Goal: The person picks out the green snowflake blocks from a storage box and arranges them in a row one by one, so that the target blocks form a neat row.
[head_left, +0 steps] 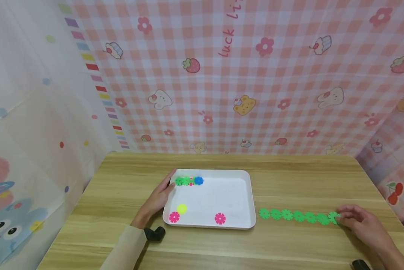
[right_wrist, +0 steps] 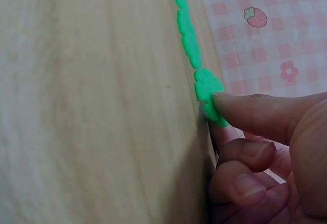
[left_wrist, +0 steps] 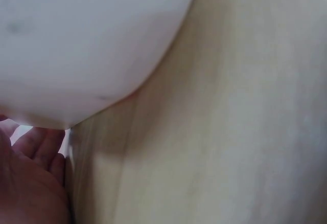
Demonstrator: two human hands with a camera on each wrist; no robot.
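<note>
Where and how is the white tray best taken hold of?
Probably by the left wall of the white tray, coming from the left, thumb inside, fingers outside: it stands up from the flat base, giving an edge to pinch, and the left hand holds there. The right end looks more crowded, with the row of green discs starting beside it.

On the pink gingham cloth (head_left: pixel 219 82) facing me, I read the pink word "luck" (head_left: pixel 226 43), then "li", cut off.
</note>
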